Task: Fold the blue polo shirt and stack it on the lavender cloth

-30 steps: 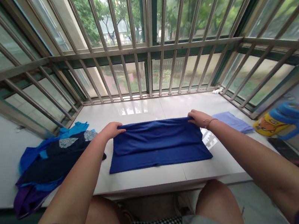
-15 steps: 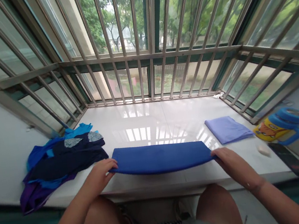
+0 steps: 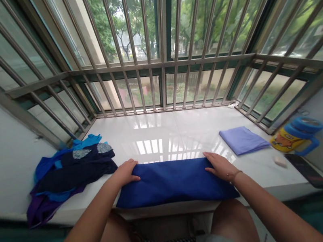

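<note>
A folded dark blue cloth [image 3: 174,182] lies in a wide strip at the front of the white ledge, its near edge reaching the ledge's rim. Its kind of garment cannot be made out. At the far left corner my left hand [image 3: 127,172] rests on the fabric, thumb apart from the stretched fingers. My right hand [image 3: 220,165] lies the same way on the far right corner, open, with its fingers pointing inward. Both palms face down and hide the corners beneath them.
A heap of dark and blue clothes [image 3: 73,167] is on the left of the ledge [image 3: 163,133]. To the right are a folded lavender cloth [image 3: 242,140], a blue and yellow jug [image 3: 297,136], a small pale lump [image 3: 280,161] and a dark phone-like slab [image 3: 307,169]. Metal bars [image 3: 158,62] enclose the back.
The blue cloth, held by its ends before, now lies flatter and reaches nearer to me. My hands have moved inward to its far corners and loosened from its ends.
</note>
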The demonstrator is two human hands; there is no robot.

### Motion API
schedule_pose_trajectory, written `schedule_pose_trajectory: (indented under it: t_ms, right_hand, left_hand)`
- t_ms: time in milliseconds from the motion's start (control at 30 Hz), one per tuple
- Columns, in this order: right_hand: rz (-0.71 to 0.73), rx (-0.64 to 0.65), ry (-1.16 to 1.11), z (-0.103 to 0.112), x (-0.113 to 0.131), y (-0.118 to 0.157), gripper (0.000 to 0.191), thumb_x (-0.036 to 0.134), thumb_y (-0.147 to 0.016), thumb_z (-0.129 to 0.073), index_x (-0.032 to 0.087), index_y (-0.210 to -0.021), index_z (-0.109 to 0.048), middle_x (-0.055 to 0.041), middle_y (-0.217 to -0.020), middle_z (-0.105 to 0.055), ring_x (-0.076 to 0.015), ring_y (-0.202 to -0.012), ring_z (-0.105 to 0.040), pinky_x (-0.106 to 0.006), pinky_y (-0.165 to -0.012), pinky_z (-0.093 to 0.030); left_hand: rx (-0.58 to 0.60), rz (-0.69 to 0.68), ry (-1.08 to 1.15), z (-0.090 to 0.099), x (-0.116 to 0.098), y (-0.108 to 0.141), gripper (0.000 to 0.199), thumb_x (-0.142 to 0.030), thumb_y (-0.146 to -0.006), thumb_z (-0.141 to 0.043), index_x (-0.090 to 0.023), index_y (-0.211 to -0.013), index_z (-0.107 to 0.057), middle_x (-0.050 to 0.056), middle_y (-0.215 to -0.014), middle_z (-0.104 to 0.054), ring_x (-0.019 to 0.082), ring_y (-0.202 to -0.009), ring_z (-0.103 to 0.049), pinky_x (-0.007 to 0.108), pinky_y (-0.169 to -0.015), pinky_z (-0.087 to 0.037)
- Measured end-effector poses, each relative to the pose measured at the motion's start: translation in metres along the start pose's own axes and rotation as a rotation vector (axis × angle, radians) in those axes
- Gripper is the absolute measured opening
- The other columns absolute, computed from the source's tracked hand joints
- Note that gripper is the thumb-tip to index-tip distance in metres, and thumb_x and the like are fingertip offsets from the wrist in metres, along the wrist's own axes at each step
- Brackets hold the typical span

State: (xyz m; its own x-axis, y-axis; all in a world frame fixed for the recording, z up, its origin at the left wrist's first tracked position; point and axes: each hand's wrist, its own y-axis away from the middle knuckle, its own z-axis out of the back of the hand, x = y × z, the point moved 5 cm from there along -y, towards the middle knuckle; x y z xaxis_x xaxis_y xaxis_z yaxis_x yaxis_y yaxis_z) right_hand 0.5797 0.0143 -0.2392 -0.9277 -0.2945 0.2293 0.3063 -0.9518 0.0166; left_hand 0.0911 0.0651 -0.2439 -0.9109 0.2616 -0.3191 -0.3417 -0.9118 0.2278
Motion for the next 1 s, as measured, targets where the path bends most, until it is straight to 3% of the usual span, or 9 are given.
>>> schedule_pose_trajectory:
  t_ms: [133,233,400,500,600,700,800,900,1000]
  right_hand:
    - [-0.061,0.25,-0.015,-0.009,-0.008,-0.024,0.048,0.035,-0.096,-0.068,0.018,-0.142,-0.065,-0.0174,-0.136,-0.072,-0.0325,-0.126,-0.068,-0.043,-0.108,-0.053]
    - [-0.024,0.293,0.001,0.005,-0.007,-0.022,0.025,0.032,-0.097,-0.067,0.019,-0.118,-0.074,-0.0148,-0.119,-0.076,-0.0306,-0.114,-0.071,-0.039,-0.101,-0.053]
    - [0.091,-0.064,-0.029,0.07,0.002,-0.005,0.022,0.035,-0.105,-0.057,0.022,-0.111,-0.073,-0.0106,-0.11,-0.07,-0.0251,-0.099,-0.069,-0.038,-0.093,-0.055]
    - [0.085,-0.34,0.029,0.096,0.005,0.01,0.021,0.03,-0.104,-0.056,0.022,-0.115,-0.072,-0.012,-0.115,-0.069,-0.0282,-0.105,-0.065,-0.044,-0.097,-0.055]
    - [0.072,-0.433,0.085,0.078,0.007,0.023,0.028,0.012,-0.095,-0.054,0.023,-0.114,-0.071,-0.0136,-0.124,-0.071,-0.0302,-0.114,-0.065,-0.048,-0.105,-0.054]
    - [0.062,-0.328,0.107,0.025,0.006,0.036,0.033,0.005,-0.089,-0.051,0.022,-0.11,-0.07,-0.0138,-0.133,-0.072,-0.0307,-0.121,-0.067,-0.049,-0.107,-0.055]
    - [0.023,-0.232,0.08,-0.025,0.001,0.057,0.03,0.006,-0.09,-0.049,0.019,-0.108,-0.07,-0.0171,-0.142,-0.069,-0.0318,-0.13,-0.066,-0.051,-0.111,-0.055]
    - [0.012,-0.224,0.002,-0.046,-0.007,0.077,0.036,0.009,-0.089,-0.049,0.018,-0.119,-0.069,-0.0178,-0.153,-0.061,-0.0301,-0.141,-0.059,-0.052,-0.12,-0.049]
    - [-0.018,-0.241,-0.073,-0.044,-0.013,0.084,0.034,0.018,-0.095,-0.049,0.019,-0.123,-0.069,-0.0165,-0.151,-0.063,-0.0291,-0.144,-0.058,-0.051,-0.122,-0.046]
  left_hand:
    - [0.242,0.049,0.021,0.006,0.007,-0.026,0.051,-0.04,-0.063,-0.091,-0.022,-0.109,-0.077,0.012,-0.112,-0.079,0.037,-0.104,-0.074,0.04,-0.088,-0.055]
    - [0.243,0.009,0.052,0.025,0.004,-0.023,0.028,-0.046,-0.074,-0.081,-0.022,-0.087,-0.075,0.007,-0.091,-0.078,0.03,-0.089,-0.072,0.036,-0.078,-0.051]
    - [-0.201,-0.181,0.138,0.092,-0.013,0.01,0.023,-0.043,-0.091,-0.062,-0.022,-0.084,-0.068,0.005,-0.09,-0.072,0.025,-0.088,-0.068,0.035,-0.083,-0.052]
    - [-0.41,-0.309,0.131,0.107,-0.017,0.035,0.014,-0.033,-0.091,-0.061,-0.023,-0.094,-0.07,0.009,-0.114,-0.075,0.028,-0.109,-0.069,0.041,-0.102,-0.053]
    - [-0.439,-0.297,0.093,0.076,-0.01,0.05,0.022,-0.016,-0.082,-0.061,-0.024,-0.1,-0.071,0.011,-0.136,-0.073,0.031,-0.128,-0.066,0.05,-0.119,-0.046]
    - [-0.317,-0.186,0.065,0.013,0.003,0.061,0.022,-0.01,-0.08,-0.062,-0.025,-0.095,-0.069,0.011,-0.145,-0.071,0.032,-0.135,-0.065,0.055,-0.125,-0.041]
    - [-0.246,-0.139,0.077,-0.04,0.014,0.079,0.01,-0.021,-0.087,-0.066,-0.024,-0.096,-0.068,0.013,-0.161,-0.059,0.034,-0.148,-0.056,0.056,-0.127,-0.041]
    - [-0.257,-0.142,0.116,-0.064,0.022,0.094,0.033,-0.045,-0.092,-0.071,-0.023,-0.117,-0.069,0.017,-0.167,-0.05,0.036,-0.153,-0.05,0.057,-0.129,-0.039]
    - [-0.319,-0.097,0.17,-0.069,0.029,0.095,0.055,-0.054,-0.097,-0.064,-0.021,-0.141,-0.062,0.019,-0.162,-0.056,0.036,-0.15,-0.054,0.057,-0.128,-0.041]
